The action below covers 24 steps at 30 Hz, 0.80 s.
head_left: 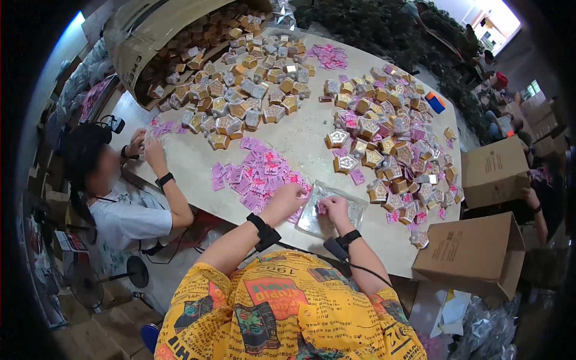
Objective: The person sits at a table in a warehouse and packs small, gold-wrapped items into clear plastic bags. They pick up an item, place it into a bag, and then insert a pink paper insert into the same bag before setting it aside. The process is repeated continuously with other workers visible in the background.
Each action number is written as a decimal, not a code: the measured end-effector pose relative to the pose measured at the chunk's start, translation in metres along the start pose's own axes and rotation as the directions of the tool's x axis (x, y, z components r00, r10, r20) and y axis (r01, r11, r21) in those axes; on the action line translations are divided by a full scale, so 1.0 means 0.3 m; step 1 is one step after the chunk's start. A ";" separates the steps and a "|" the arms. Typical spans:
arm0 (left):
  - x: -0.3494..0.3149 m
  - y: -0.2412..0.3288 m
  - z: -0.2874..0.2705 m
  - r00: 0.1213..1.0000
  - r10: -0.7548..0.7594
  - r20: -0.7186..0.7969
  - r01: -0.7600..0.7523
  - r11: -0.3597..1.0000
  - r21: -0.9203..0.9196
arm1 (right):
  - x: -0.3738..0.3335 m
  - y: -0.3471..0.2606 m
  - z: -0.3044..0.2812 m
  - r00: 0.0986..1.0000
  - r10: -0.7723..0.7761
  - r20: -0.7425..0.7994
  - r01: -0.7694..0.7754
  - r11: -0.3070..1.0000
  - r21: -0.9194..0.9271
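My left hand (pixel 290 199) is closed, fingertips bent together at the right edge of a heap of small pink printed cards (pixel 255 174); what it pinches is too small to make out. Close by, my right hand (pixel 337 211) is closed too, its fingers pinched over a flat stack of clear plastic bags (pixel 312 225). Something pinkish shows at its fingertips, but I cannot tell it from the fingers. The bags lie in front of me at the table's near edge, touching the pink heap. Black bands circle both my wrists, and a cable runs from the right one.
Gold pentagonal boxes (pixel 225 124) spill from a large carton (pixel 129 57). Another mound of bagged boxes (pixel 390 135) with pink cards covers the right side, near a blue-orange tape dispenser (pixel 434 102). A co-worker (pixel 123 204) sits left. Open cartons (pixel 468 252) stand right.
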<state>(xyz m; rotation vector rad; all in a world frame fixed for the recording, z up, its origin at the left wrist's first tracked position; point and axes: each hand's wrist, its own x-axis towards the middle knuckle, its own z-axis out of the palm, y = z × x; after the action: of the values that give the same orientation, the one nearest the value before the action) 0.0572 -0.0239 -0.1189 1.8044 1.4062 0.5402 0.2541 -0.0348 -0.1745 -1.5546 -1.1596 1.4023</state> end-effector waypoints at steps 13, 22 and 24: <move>0.086 0.200 -0.009 0.932 0.358 -0.055 -0.331 0.903 0.275 | -0.106 -0.255 -0.109 0.999 0.042 0.011 -0.043 0.928 0.369; 0.071 0.220 -0.075 0.865 0.500 0.042 -0.477 0.792 0.380 | -0.109 -0.238 -0.073 0.991 -0.032 0.132 -0.040 0.861 0.506; 0.067 0.209 -0.118 0.750 0.640 0.167 -0.623 0.599 0.503 | -0.081 -0.234 -0.072 0.979 -0.034 0.202 -0.068 0.876 0.478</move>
<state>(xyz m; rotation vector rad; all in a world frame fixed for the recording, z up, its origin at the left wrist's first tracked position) 0.0763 0.0003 -0.0507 2.8087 0.9280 0.5570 0.2652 -0.0338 -0.0977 -1.0848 -0.8169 1.7368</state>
